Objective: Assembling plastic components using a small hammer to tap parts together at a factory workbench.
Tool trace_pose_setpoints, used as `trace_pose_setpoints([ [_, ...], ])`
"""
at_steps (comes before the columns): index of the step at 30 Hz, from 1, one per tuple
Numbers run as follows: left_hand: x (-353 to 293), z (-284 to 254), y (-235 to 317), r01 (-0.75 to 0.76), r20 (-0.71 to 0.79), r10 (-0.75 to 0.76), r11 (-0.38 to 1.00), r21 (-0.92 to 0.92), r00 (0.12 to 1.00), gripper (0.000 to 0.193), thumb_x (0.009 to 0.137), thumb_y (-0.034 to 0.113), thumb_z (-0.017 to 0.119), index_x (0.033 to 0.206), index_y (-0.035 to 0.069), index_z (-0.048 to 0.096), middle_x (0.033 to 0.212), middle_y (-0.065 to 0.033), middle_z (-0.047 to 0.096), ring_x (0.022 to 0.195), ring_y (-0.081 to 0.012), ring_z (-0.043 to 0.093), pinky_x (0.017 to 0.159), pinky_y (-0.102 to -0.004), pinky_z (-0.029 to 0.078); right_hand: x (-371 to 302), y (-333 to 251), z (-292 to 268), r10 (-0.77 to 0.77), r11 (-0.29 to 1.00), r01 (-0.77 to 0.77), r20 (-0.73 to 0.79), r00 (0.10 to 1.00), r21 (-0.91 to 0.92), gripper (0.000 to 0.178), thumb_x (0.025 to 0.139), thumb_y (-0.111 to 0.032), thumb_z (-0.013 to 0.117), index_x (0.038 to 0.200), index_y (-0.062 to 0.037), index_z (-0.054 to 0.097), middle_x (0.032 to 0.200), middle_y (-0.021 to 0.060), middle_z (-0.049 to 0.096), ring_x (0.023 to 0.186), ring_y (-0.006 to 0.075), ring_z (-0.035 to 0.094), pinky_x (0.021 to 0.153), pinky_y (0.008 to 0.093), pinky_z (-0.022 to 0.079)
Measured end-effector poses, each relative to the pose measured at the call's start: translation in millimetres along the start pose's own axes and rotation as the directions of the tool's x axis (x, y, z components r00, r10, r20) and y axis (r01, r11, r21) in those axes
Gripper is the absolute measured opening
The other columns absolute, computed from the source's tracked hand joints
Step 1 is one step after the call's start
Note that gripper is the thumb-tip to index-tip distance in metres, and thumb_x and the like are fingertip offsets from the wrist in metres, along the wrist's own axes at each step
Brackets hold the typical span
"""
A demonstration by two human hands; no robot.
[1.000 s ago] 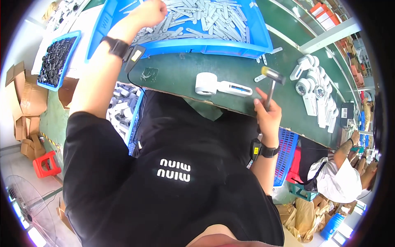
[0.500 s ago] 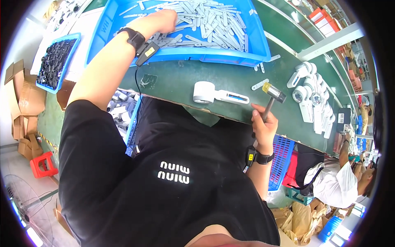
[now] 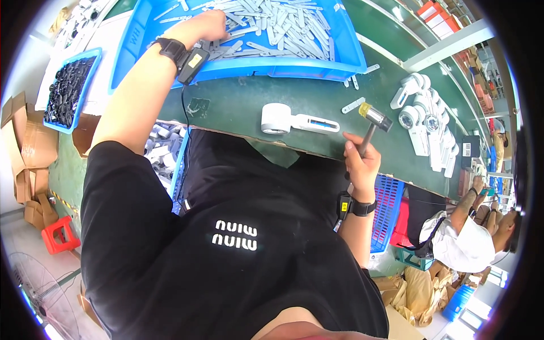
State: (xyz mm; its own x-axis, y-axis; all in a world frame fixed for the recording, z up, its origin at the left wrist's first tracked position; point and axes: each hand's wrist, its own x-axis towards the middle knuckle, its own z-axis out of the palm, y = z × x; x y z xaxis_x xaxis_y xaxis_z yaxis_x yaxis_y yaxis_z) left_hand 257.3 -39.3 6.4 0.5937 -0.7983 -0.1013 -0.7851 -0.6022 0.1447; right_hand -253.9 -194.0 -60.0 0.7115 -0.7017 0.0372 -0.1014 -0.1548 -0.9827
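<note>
My left hand [image 3: 211,25] is over the pile of flat grey plastic strips [image 3: 283,28] inside a large blue bin [image 3: 226,69]. Its fingers are curled closed, and whatever they grip is hidden. Close to the table's front edge, my right hand [image 3: 362,158] is wrapped round the handle of a small hammer [image 3: 375,118], whose head has a yellow face and a dark one. Between my hands lies a white part [image 3: 276,118] with a round head and a slotted handle, touched by neither hand. A single grey strip [image 3: 353,105] rests beside the hammer head.
Several white round-headed parts [image 3: 419,122] are heaped on the right of the green table [image 3: 226,105]. At left is a blue tray of small black pieces [image 3: 71,93]. Below the table edge are a bin of grey-white pieces [image 3: 161,150] and a blue crate [image 3: 385,209]. A co-worker [image 3: 462,241] sits at right.
The whole view has shifted slightly. My left hand is still among the strips, a little farther left in the picture. My right hand still grips the hammer, and the white part stays on the table.
</note>
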Motion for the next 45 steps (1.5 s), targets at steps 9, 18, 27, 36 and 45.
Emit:
trace_pose_setpoints([
  [9, 1, 7, -11, -0.032, -0.020, 0.030, 0.987, -0.159, 0.999, 0.025, 0.091, 0.028, 0.084, 0.096, 0.004, 0.078, 0.095, -0.0144, 0.079, 0.091, -0.0311, 0.075, 0.081, -0.0441, 0.059, -1, -2, 2, 0.035, 0.999, -0.034, -0.013, 0.999, 0.029, 0.021, 0.105, -0.007, 0.074, 0.123, -0.0017, 0.082, 0.078, -0.0038, 0.065, 0.061, 0.0023, 0.051, 0.054, 0.0217, 0.037],
  [18, 1, -14, 13, 0.238, -0.014, -0.275, 0.853, -0.465, 0.961, 0.023, 0.093, 0.018, 0.065, 0.101, 0.004, 0.082, 0.084, -0.0207, 0.079, 0.071, -0.0302, 0.078, 0.070, -0.0464, 0.061, -8, 4, -3, 0.021, 0.999, -0.020, -0.047, 0.999, 0.028, 0.020, 0.104, -0.006, 0.073, 0.121, -0.0010, 0.082, 0.077, -0.0041, 0.064, 0.062, 0.0025, 0.052, 0.055, 0.0219, 0.037],
  [27, 0, -11, -13, -0.076, -0.318, -0.237, 0.682, -0.727, 0.918, 0.019, 0.092, 0.018, 0.073, 0.097, 0.003, 0.081, 0.080, -0.0084, 0.076, 0.069, -0.0210, 0.069, 0.065, -0.0353, 0.054, -4, -1, -2, 0.000, 1.000, -0.001, -0.024, 1.000, -0.002, 0.020, 0.104, -0.005, 0.074, 0.121, -0.0013, 0.083, 0.078, -0.0045, 0.065, 0.062, 0.0025, 0.052, 0.055, 0.0220, 0.038],
  [36, -169, 16, 179, -0.535, -0.480, 0.239, 0.320, -0.782, 0.844, 0.009, 0.092, 0.001, 0.086, 0.100, 0.005, 0.084, 0.087, 0.0008, 0.075, 0.075, -0.0086, 0.065, 0.066, -0.0262, 0.049, -12, -40, 52, -0.033, 0.908, 0.045, -0.037, 0.999, 0.416, 0.040, 0.105, -0.008, 0.075, 0.145, -0.0019, 0.073, 0.100, 0.0035, 0.075, 0.060, 0.0024, 0.054, 0.049, 0.0211, 0.041],
  [45, -188, 53, 196, -0.725, -0.620, 0.387, 0.465, -0.508, 0.683, 0.011, 0.087, 0.006, 0.088, 0.090, 0.002, 0.078, 0.073, -0.0061, 0.065, 0.067, -0.0245, 0.063, 0.062, -0.0376, 0.048, -15, -55, 86, -0.084, 0.845, 0.045, 0.050, 0.995, 0.532, 0.019, 0.112, -0.012, 0.069, 0.126, 0.0007, 0.072, 0.107, 0.0046, 0.074, 0.057, 0.0034, 0.053, 0.049, 0.0220, 0.041],
])
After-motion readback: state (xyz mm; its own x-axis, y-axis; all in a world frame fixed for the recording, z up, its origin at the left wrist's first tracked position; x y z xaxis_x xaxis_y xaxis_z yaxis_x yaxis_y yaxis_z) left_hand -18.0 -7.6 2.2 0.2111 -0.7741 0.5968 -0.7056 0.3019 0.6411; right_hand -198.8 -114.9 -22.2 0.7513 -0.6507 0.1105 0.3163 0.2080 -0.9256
